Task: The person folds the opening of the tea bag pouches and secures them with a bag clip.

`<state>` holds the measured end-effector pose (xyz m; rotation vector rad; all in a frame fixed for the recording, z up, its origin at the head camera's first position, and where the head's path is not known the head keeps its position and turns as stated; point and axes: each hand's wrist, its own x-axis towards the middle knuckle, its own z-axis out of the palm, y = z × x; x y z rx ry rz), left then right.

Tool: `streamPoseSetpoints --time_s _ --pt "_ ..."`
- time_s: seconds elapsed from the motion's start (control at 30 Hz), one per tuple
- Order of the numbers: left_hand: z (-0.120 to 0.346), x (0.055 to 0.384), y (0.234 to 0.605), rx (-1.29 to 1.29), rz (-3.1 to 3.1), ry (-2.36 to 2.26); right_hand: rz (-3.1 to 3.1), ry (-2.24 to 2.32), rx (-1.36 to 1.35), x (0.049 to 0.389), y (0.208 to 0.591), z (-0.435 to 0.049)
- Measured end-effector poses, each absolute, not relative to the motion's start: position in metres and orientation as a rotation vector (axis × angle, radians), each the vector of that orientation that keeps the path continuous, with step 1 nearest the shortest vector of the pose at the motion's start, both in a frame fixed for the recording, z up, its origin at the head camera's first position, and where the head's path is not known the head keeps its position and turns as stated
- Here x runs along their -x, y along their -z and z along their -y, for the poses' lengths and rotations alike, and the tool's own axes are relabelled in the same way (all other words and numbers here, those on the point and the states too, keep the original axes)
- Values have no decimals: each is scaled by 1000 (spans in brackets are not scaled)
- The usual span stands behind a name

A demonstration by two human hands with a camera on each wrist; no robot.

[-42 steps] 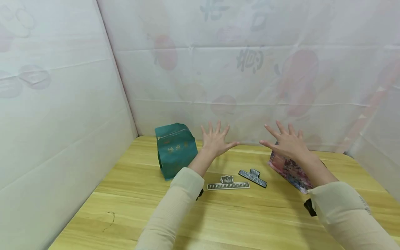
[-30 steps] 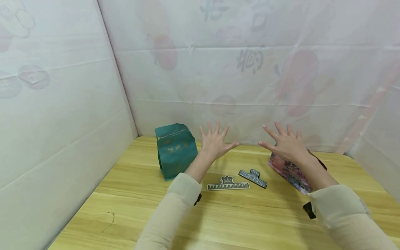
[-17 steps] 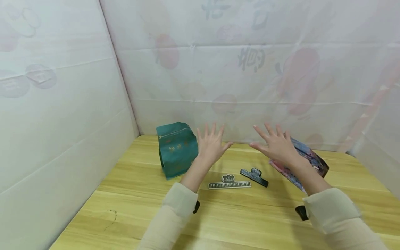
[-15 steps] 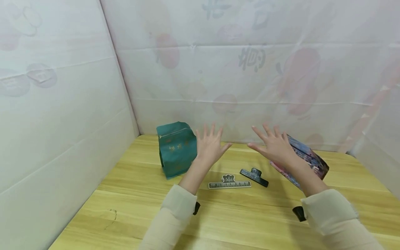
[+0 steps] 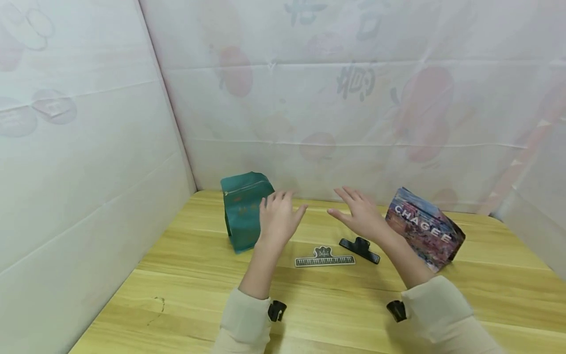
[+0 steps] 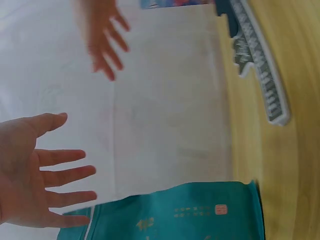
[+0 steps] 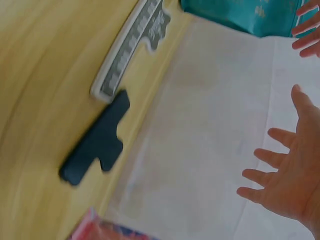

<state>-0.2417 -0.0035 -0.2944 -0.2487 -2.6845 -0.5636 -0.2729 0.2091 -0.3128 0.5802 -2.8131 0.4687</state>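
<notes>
My left hand (image 5: 278, 219) hovers over the table with fingers spread and nothing in it, overlapping the right side of a green pouch (image 5: 245, 221) in the head view. Level with it, my right hand (image 5: 360, 214) is also bare, its fingers extended, left of a multicoloured CHAGEE pouch (image 5: 424, 228). Between and below the hands lie two piano-keyboard clips: a white-edged one (image 5: 325, 261) and a black one (image 5: 360, 250). In the right wrist view the black clip (image 7: 95, 142) lies close by the white-edged clip (image 7: 130, 47). Both pouches stand upright.
The wooden table (image 5: 185, 295) has a dark curved mark at its left. Pale printed cloth (image 5: 331, 108) walls it at the back and both sides. Black camera mounts (image 5: 277, 310) sit at both wrists.
Both hands have come inward and closer to me, and their spread fingers have relaxed. The right arm no longer covers most of the CHAGEE pouch; the clips stay put.
</notes>
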Motion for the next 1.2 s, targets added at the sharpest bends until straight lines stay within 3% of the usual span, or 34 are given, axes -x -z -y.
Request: streamPoseSetpoints --time_s 0.8,1.2 --pt "49 226 297 37 2682 897 2782 -1132 -486 278 352 -140" --pt "98 229 304 -166 2767 1015 2794 -1276 -455 285 362 -114"
